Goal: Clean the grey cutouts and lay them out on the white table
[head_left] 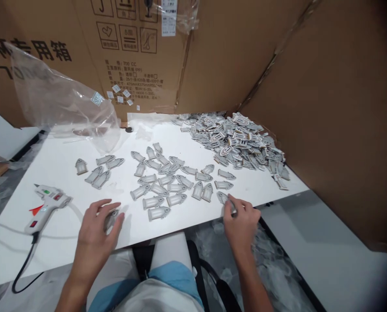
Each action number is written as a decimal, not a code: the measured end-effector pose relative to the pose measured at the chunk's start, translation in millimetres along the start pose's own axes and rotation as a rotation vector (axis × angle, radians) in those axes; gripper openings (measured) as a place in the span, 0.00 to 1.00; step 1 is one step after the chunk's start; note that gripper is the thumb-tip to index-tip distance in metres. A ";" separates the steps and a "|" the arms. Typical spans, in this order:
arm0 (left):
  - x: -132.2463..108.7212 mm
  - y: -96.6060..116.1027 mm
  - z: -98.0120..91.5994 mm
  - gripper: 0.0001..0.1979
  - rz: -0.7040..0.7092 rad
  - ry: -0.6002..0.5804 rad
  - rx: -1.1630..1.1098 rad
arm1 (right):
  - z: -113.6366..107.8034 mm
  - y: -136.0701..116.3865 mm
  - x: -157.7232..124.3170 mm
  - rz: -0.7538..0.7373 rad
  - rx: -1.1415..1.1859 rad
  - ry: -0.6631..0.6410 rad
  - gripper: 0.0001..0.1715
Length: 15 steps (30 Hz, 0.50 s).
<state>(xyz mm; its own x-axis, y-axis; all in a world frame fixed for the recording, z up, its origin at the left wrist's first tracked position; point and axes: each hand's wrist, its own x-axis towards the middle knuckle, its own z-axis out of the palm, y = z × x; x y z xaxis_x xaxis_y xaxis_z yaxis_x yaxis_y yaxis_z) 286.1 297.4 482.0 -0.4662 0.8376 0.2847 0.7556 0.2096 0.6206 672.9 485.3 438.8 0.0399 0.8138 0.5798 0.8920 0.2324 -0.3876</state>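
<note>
Small grey flat pieces, each with a pointed end and a translucent rectangular middle, lie spread over the white table. My left hand point(97, 227) is at the front edge, left of the spread pieces, its fingers and thumb curled around one grey piece point(111, 219) that is partly hidden. On the right, my right hand point(242, 219) pinches a grey piece point(234, 209) between thumb and fingers, most of it covered. Just past these fingertips lies another grey piece point(222, 198). Loose pieces point(177, 188) fill the table between my hands, mostly lying singly, some overlapping.
A large heap of similar pieces point(239, 141) sits at the back right against cardboard walls point(232, 56). At the left lies a white glue gun point(48, 206) with a black cable. A clear plastic bag point(66, 104) hangs at the back left. Several small labels point(120, 99) stick to the cardboard.
</note>
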 end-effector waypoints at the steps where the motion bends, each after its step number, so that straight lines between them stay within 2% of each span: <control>1: 2.4 -1.8 0.3 0.16 0.021 0.045 0.072 | 4.0 -3.3 -2.4 -0.034 -0.006 0.002 0.24; 4: 8.8 -5.5 -1.3 0.19 0.050 0.096 0.156 | 13.8 -4.0 -0.2 -0.002 -0.014 0.009 0.26; 6: 11.1 -8.1 -4.3 0.20 0.039 0.109 0.144 | 16.3 12.0 14.8 0.077 -0.037 0.062 0.30; 8: 11.7 -11.9 -7.8 0.22 0.025 0.130 0.136 | 14.3 42.5 41.1 0.168 -0.084 0.172 0.32; 10: 11.6 -17.4 -10.7 0.26 0.029 0.169 0.143 | 8.5 81.2 73.9 0.272 -0.161 0.287 0.30; 12: 11.5 -24.0 -12.0 0.29 0.037 0.198 0.159 | 1.4 117.5 105.7 0.370 -0.226 0.306 0.28; 15: 11.7 -32.1 -11.4 0.28 0.009 0.182 0.197 | -5.0 150.8 139.1 0.380 -0.222 0.233 0.20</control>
<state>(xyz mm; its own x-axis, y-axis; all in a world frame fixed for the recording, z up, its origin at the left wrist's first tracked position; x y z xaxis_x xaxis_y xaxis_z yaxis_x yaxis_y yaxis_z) 251.1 294.7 473.8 -0.5203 0.7394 0.4272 0.8268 0.3112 0.4685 815.3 631.0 464.6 0.4579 0.6722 0.5819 0.8681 -0.1971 -0.4555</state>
